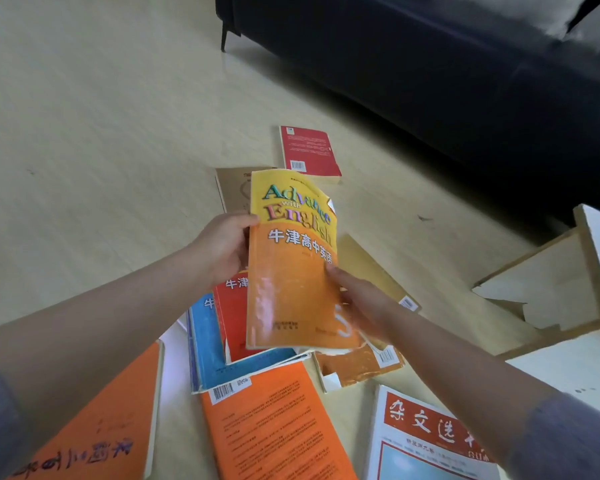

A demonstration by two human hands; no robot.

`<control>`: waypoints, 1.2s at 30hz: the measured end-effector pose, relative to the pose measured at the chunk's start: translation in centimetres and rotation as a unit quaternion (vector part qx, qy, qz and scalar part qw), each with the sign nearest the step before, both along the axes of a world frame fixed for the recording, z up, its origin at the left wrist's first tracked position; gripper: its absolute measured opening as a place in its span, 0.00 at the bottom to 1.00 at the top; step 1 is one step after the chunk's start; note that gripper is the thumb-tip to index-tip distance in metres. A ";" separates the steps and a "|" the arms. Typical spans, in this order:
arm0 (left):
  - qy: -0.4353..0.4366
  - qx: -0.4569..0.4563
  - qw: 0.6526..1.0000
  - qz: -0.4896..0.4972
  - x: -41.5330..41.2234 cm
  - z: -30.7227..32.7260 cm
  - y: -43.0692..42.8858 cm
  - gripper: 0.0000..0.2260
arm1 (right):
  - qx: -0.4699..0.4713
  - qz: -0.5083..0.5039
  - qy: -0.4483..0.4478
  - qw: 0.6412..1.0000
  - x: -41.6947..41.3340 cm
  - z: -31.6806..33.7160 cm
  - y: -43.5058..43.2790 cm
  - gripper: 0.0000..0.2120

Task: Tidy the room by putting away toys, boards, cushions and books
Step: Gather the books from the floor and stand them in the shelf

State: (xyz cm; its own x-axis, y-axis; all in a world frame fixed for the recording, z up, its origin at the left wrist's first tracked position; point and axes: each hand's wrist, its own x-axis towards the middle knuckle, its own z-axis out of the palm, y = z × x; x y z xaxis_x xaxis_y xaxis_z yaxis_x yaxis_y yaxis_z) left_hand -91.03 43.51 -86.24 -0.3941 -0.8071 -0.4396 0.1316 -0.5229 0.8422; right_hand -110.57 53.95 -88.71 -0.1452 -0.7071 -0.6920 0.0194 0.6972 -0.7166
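At the centre of the frame, the left hand (222, 247) grips the spine edge of a yellow-and-orange "Advance with English" textbook (288, 271). The right hand (361, 303), blurred, pinches its lower right edge with the thumb on the cover. The textbook is lifted above a red textbook (232, 317) and a blue textbook (205, 344). More books lie on the floor (84, 133), including a red paperback (309, 150) at upper centre and an orange book (274, 427) at the bottom. The step in hand looks like gathering books into a stack. Next the textbook probably needs squaring onto the pile or carrying toward the white shelf unit (551, 282) at right.
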 end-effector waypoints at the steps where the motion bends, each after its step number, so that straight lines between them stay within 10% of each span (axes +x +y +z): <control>1: -0.009 0.004 1.000 0.021 0.3 -0.3 -0.3 0.10 | -0.022 -0.026 0.027 0.999 -0.3 -0.1 -0.3 0.20; 7: -0.105 0.074 0.980 0.150 2.5 -4.4 -0.8 0.04 | -0.101 -0.024 0.165 0.981 0.1 0.3 -3.6 0.02; 18: -0.228 0.069 0.964 0.122 4.2 -9.4 -1.0 0.02 | -0.053 0.039 0.327 0.943 2.2 -5.6 -6.0 0.08; 26: -0.186 0.072 0.965 0.168 4.2 -9.7 -0.5 0.17 | -0.052 0.051 0.269 0.960 2.9 -4.6 -6.7 0.08; 36: -0.262 0.057 0.949 0.168 7.7 -11.2 1.8 0.09 | -0.065 0.045 0.199 0.977 4.7 -6.0 -4.9 0.05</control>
